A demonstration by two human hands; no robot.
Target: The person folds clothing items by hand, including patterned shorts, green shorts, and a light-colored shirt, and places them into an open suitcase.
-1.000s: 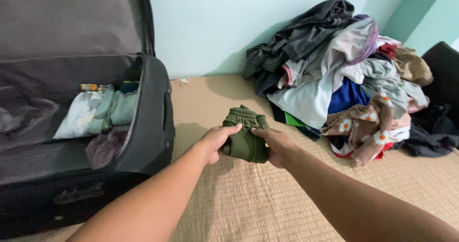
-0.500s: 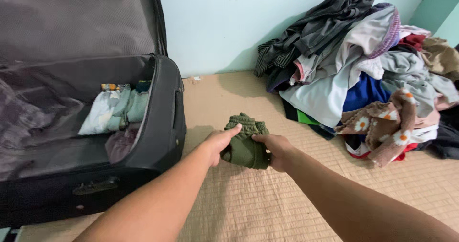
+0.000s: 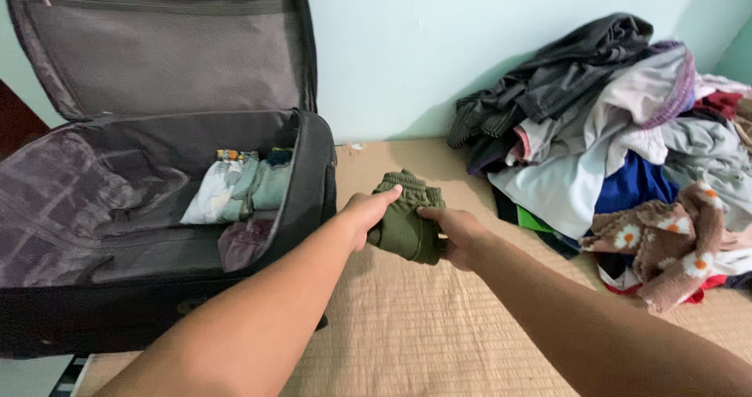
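Both hands, left hand (image 3: pixel 366 213) and right hand (image 3: pixel 457 231), clench the folded green shorts (image 3: pixel 405 218) above the mat (image 3: pixel 439 326). We judge packing underway; next, we carry it toward nine o'clock into the open suitcase (image 3: pixel 313 185).

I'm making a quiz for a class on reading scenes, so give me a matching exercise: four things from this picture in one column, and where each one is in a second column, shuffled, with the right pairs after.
Things:
1. olive-green folded garment
2. pale folded clothes
3. brown daisy-patterned cloth
4. suitcase lid

Places:
A. propped up against the wall
B. held between the left hand and the right hand
C. at the front of the loose clothes pile
D. inside the open suitcase

Pairs: 1-B, 2-D, 3-C, 4-A
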